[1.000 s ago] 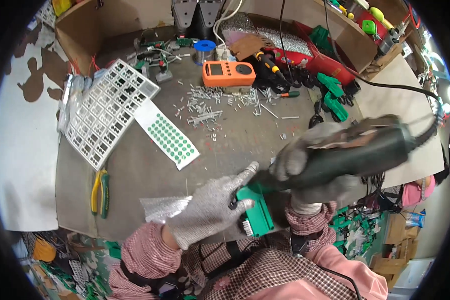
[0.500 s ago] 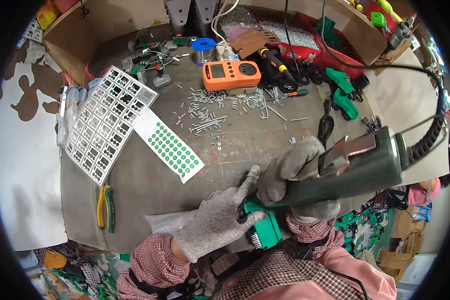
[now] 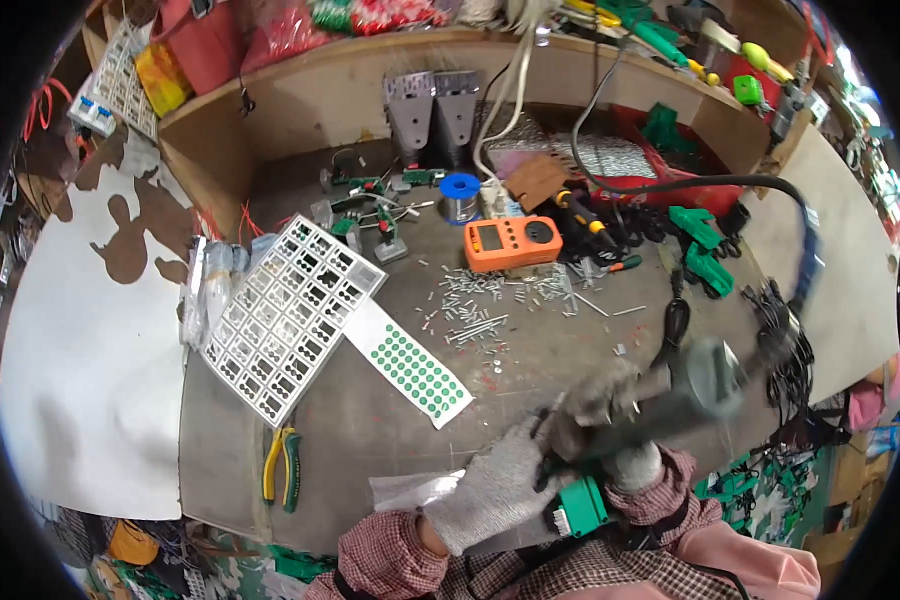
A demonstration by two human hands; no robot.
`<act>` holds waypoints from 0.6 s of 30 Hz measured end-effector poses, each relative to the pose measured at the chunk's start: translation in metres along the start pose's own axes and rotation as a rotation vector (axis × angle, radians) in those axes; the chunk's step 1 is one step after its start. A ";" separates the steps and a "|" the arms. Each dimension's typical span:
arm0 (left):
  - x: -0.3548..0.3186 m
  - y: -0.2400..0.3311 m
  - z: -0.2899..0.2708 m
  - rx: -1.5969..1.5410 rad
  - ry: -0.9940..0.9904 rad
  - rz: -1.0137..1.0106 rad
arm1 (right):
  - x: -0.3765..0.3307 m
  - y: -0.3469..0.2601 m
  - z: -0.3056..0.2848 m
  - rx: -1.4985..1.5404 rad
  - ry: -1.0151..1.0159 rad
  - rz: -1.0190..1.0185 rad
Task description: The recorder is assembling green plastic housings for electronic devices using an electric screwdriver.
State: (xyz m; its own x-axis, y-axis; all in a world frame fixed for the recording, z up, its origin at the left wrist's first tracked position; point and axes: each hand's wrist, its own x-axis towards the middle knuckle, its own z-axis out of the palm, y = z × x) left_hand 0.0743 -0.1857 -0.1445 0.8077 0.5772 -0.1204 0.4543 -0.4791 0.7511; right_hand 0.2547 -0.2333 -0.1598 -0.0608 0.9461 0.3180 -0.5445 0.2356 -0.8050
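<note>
My left hand [image 3: 498,492], in a grey knit glove, is closed on a green plastic casing [image 3: 582,506] near the table's front edge. White prongs or bristles stick out of the casing's lower side. My right hand [image 3: 592,398], gloved too, wraps round a dark green corded power tool [image 3: 708,382], which looks like an electric screwdriver. Motion blurs the tool's back end. The tool's front lies at my left fingers, just above the casing; its tip is hidden. A scrap of clear plastic film [image 3: 410,490] lies beside my left wrist.
Left on the table are a white label sheet [image 3: 292,318], a sheet of green round stickers [image 3: 420,368] and pliers [image 3: 282,468]. Loose screws [image 3: 475,300] lie before an orange meter [image 3: 513,243] and a solder spool [image 3: 460,198]. A black cable bundle [image 3: 782,340] lies right.
The view has tipped up, so the table things sit lower and further right. The power tool has swung so that its back end points more toward me; both hands keep their holds.
</note>
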 end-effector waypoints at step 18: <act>-0.041 -0.012 -0.003 0.276 0.228 0.194 | -0.037 -0.055 -0.075 0.629 0.686 -0.377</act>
State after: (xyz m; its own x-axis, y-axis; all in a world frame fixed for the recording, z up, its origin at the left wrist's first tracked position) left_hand 0.0346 -0.2017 -0.1461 0.7986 0.5754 0.1765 0.4105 -0.7352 0.5393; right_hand 0.3500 -0.2643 -0.1651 0.5943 0.8040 -0.0194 -0.7840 0.5738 -0.2368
